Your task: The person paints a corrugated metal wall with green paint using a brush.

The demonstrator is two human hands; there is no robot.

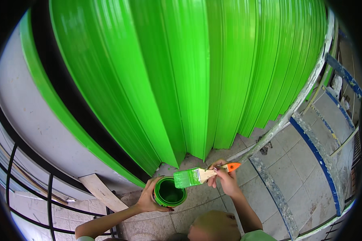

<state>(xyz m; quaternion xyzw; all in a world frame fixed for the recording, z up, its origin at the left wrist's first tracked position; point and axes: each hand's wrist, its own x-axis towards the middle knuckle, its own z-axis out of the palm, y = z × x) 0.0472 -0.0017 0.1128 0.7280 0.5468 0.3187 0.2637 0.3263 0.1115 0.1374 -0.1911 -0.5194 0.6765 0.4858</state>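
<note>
A paint can (160,197) with green paint inside sits in my left hand (148,197), whose fingers wrap round its side. My right hand (226,178) grips the wooden handle of a flat paintbrush (205,175); the handle's end is orange. Green paint coats the brush's bristles, which lie over the can's rim at its upper right. Whether they touch the rim is hard to tell. Just beyond both hands stands a folding panel (189,80) of bright green pleats, glossy all over, its lower edge hanging above the tiled floor.
At the right, a paint-spattered ladder (317,160) with blue edges stands close to my right arm. A wooden board (103,193) leans at the left, near a black metal grid (50,201). A grey wall (40,104) with green and black trim borders the panel.
</note>
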